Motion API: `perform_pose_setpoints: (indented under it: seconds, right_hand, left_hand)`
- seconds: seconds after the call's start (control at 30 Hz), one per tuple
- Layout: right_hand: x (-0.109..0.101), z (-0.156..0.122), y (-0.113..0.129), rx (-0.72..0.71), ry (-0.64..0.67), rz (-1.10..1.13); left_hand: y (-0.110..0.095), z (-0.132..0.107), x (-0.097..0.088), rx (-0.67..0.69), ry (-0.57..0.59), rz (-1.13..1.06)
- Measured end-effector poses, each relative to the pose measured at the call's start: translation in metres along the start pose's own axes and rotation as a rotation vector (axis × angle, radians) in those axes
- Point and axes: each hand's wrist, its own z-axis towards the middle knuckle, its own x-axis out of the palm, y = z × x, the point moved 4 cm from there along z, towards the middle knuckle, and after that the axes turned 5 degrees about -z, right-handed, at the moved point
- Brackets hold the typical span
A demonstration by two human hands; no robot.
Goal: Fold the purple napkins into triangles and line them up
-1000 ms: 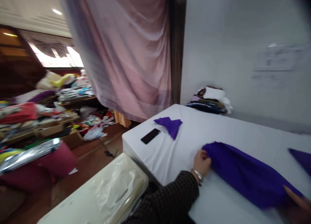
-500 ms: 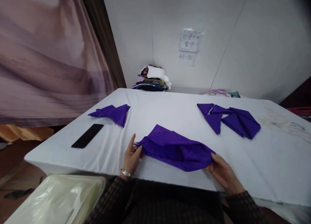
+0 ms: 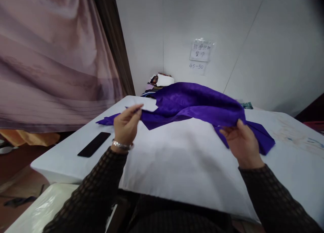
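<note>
A purple cloth napkin hangs spread in the air above the table, held at both ends. My left hand, with a bracelet at the wrist, pinches its left end between thumb and fingers. At the other end my right hand grips the napkin's edge between thumb and fingers. Behind it on the left lies a folded purple napkin, partly hidden by my left hand and the raised cloth. More folded purple napkins lie on the right, also partly covered by the raised one.
The table has a white cloth. A black phone-like slab lies at its left. Folded fabrics are stacked at the back by the wall. A pink curtain hangs left; a plastic-covered seat stands at lower left.
Both hands have lifted the napkin up and away from the table's front. It has gone from partly folded and low to opened out in the air.
</note>
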Motion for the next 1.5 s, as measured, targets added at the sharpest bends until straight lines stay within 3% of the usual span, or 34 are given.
perform_pose_setpoints:
  seconds: [0.27,0.4,0.57,0.67,0.73,0.8,0.87,0.93,1.0,1.03,1.1,1.17,1.23,1.33,1.5]
  right_hand:
    - [-0.068,-0.109,-0.068,0.479,-0.107,-0.150]
    - [-0.072,-0.128,-0.077,0.619,-0.079,-0.192]
    - [-0.061,-0.111,-0.081,0.641,0.030,-0.268]
    - [-0.053,-0.079,-0.094,0.681,0.107,-0.276]
    - [-0.044,-0.042,-0.098,0.651,0.125,-0.259]
    - [-0.031,0.005,-0.090,0.570,0.102,-0.265]
    - [-0.013,0.051,-0.060,0.327,0.054,-0.230]
    - [0.006,0.079,-0.014,-0.041,0.007,-0.147]
    - [0.019,0.084,0.023,-0.256,0.001,-0.097]
    - [0.021,0.079,0.034,-0.301,-0.005,-0.090]
    - [0.015,0.062,0.042,-0.286,-0.035,-0.117]
    - [-0.002,0.039,0.031,-0.168,-0.086,-0.191]
    - [-0.025,0.014,0.012,-0.010,-0.151,-0.298]
    - [-0.060,-0.026,-0.019,0.202,-0.226,-0.507]
    - [-0.094,-0.089,-0.066,0.508,-0.151,-0.628]
  left_hand:
    - [0.053,-0.119,-0.051,-0.585,0.407,0.092]
    - [0.060,-0.147,-0.056,-0.791,0.666,0.082]
    - [0.082,-0.149,-0.056,-0.673,0.884,0.435]
    - [0.104,-0.126,-0.045,-0.556,0.967,0.658]
    - [0.111,-0.087,-0.030,-0.460,0.907,0.732]
    - [0.101,-0.032,-0.013,-0.281,0.729,0.774]
    - [0.068,0.026,0.001,-0.020,0.452,0.785]
    - [0.019,0.068,0.005,0.276,0.172,0.736]
    - [-0.025,0.085,-0.001,0.486,-0.008,0.697]
    - [-0.041,0.085,-0.006,0.560,-0.041,0.691]
    - [-0.055,0.072,-0.015,0.622,0.006,0.755]
    - [-0.051,0.048,-0.026,0.620,0.070,0.809]
    - [-0.036,0.017,-0.035,0.637,0.161,0.798]
    - [-0.005,-0.031,-0.043,0.524,0.339,0.776]
    - [0.031,-0.102,-0.049,0.299,0.549,0.655]
